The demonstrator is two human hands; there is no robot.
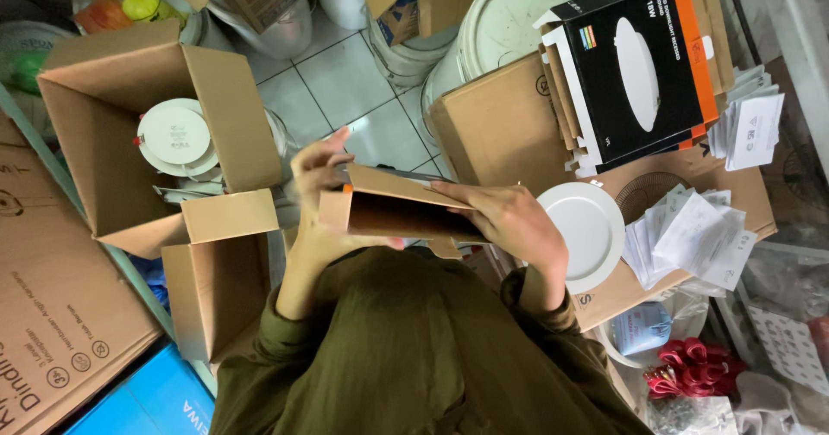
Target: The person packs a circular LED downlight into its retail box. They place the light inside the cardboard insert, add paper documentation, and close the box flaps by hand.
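Flat carton [401, 211] clamped between left hand [318, 185] and right hand [509, 219] (long axis left-right); round lamp [591, 232] just right.

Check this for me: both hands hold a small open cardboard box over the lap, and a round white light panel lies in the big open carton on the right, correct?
Not quite. The head view shows the big open carton with the round white light panel on the left, not the right. The rest holds: the left hand and the right hand hold the small open cardboard box.
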